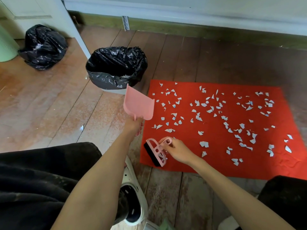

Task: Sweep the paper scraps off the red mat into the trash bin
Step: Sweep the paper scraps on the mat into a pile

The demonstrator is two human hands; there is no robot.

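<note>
I am crouched on a worn wooden floor [58,105] of long boards, reddish on the left and darker towards the wall. A pale wall with a greenish skirting board [182,29] runs along the far side, and a white door frame [71,30] comes down at the far left.

The red mat [216,166] lies flat on the floor in front of me and to my right. White and pale blue paper scraps [204,144] are scattered over most of it, from its far left corner across to its right edge. The trash bin [116,68], lined with a black bag, stands on the floor just beyond the mat's far left corner; a few pale bits show inside it. A second black bag [44,47], filled and slumped, sits well apart at the far left, beside a pale green thing [6,45] that is cut off by the edge.

My left hand [132,125] has its fingers curled round the handle of a pink dustpan [138,105], held over the mat's left edge with its mouth towards the bin. My right hand [178,150] is at the mat's near left corner, fingers [168,144] pinching the looped handle of a pink brush [157,151] whose dark bristles touch the mat.

My dark trousers [41,180] and a white shoe [134,196] fill the near left.
</note>
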